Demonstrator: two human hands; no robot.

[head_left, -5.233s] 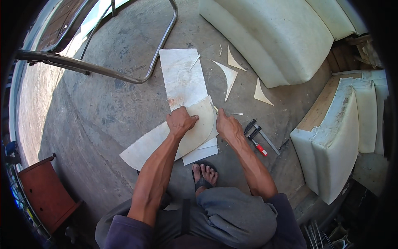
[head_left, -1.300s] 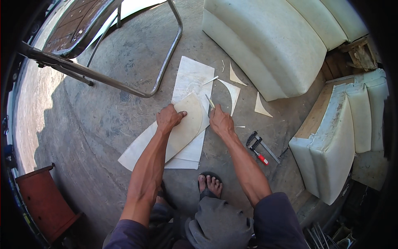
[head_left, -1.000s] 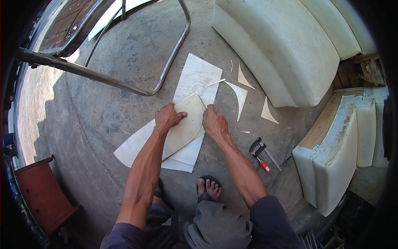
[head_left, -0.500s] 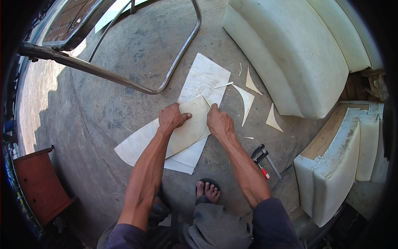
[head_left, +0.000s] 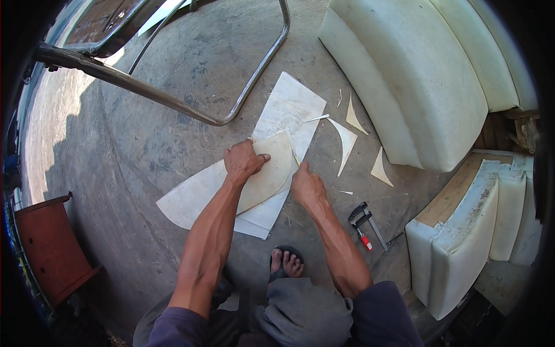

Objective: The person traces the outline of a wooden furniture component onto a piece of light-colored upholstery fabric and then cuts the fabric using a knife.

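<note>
A cream, stiff sheet piece with a rounded end (head_left: 280, 153) lies on top of a larger whitish sheet (head_left: 179, 202). Under both runs a long white sheet strip (head_left: 293, 98) on the floor. My left hand (head_left: 243, 160) presses down on the cream piece, its fingers bent at the edge and the thumb stretched across the top. My right hand (head_left: 308, 185) is closed around a thin yellow tool (head_left: 296, 158), whose tip is at the rounded edge. Most of that tool is hidden in the fist, so its kind is unclear.
Curved, pointed offcuts (head_left: 346, 141) lie to the right of the sheets. A bar clamp with a red handle (head_left: 365, 225) rests on the floor. Cream upholstered seat parts (head_left: 404, 87) stand at the right, a metal tube frame (head_left: 254, 87) at the top, a red-brown metal piece (head_left: 55, 248) at the left.
My right hand has moved slightly down and away from the rounded edge, so more of the thin yellow tool shows. My left hand stays on the cream piece. The whole view has shifted slightly.
</note>
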